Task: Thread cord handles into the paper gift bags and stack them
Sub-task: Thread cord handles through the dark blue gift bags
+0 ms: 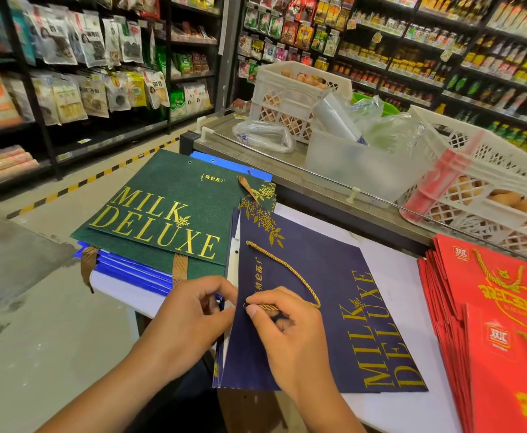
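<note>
Shop table (390, 270) | both hands (290, 332) curled, pinching gold cord (290, 270) at navy bag (324, 307)

The bag being worked on (318, 307) is deep navy with gold "MILK DELUXE" lettering, a gold leafy sprig pattern near one corner and a twisted gold cord (290, 271). Next to it the green bag (162, 207) has the same gold lettering but flat brown ribbon handles (180, 267), sitting on bright blue bags (131, 271). The red bags (499, 323) have yellow-gold print, white logo patches and gold cords, all on a white surface (393, 260).
</note>
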The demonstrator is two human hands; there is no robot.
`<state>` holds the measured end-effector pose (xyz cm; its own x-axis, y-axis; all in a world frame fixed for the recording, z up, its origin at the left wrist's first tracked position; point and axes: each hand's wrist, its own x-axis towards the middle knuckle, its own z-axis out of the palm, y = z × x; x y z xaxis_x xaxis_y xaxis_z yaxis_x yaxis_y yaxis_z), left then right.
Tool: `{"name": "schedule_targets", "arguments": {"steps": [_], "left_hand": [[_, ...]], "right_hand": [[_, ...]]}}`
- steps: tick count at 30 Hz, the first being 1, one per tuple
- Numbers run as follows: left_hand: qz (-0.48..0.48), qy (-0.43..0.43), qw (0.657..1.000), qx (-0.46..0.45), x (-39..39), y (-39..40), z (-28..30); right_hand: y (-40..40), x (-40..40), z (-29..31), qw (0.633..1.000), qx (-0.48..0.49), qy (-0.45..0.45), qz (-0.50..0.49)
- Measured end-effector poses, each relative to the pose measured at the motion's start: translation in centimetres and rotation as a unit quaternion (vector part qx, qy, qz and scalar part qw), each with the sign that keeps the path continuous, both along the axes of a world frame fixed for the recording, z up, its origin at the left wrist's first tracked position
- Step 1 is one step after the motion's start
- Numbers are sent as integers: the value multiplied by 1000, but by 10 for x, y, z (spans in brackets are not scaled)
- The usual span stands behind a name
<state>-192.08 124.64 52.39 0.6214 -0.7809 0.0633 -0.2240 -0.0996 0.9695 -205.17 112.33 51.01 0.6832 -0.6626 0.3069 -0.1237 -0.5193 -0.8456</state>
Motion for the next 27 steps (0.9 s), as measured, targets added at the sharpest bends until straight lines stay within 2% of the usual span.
{"name": "schedule_targets", "arguments": {"steps": [3,10,22,27], "left_hand": [[-20,-34,999,3,3,-1,2],[-48,-15,999,11,6,1,-6],[-139,-12,990,-9,19,9,-5],[-140,4,990,-24,22,13,-8]], "right_hand": [[0,-2,3,1000,26,1,-6],[-2,-8,6,988,151,-16,-2],[0,-10,16,985,169,-10,34],[0,-11,22,983,175,-24,41]]}}
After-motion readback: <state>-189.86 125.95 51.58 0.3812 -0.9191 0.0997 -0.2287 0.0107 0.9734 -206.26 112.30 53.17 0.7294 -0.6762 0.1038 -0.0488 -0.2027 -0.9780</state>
